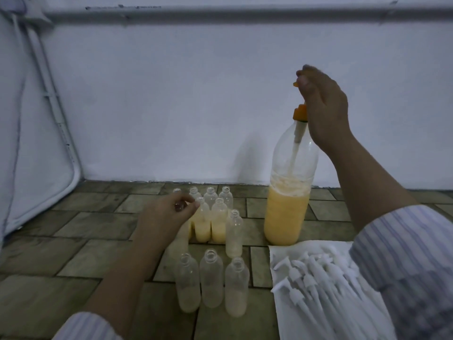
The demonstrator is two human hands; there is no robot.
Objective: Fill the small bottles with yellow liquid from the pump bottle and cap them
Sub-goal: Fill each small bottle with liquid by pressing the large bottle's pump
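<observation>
Pump bottle (289, 192) upright, right of centre | right hand (323, 109) pinches its pump head | left hand (166, 217) grips small bottle (180, 231), lower left of spout.

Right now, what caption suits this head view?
Right hand grips pump bottle's plunger; left hand holds a small bottle.

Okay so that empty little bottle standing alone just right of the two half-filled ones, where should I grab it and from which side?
Probably pinch the empty bottle round its straight body below the shoulder, coming from the right. It stands upright with its mouth open, so leave the neck free. A half-filled bottle crowds its left; the floor toward the pump bottle is open.
</observation>
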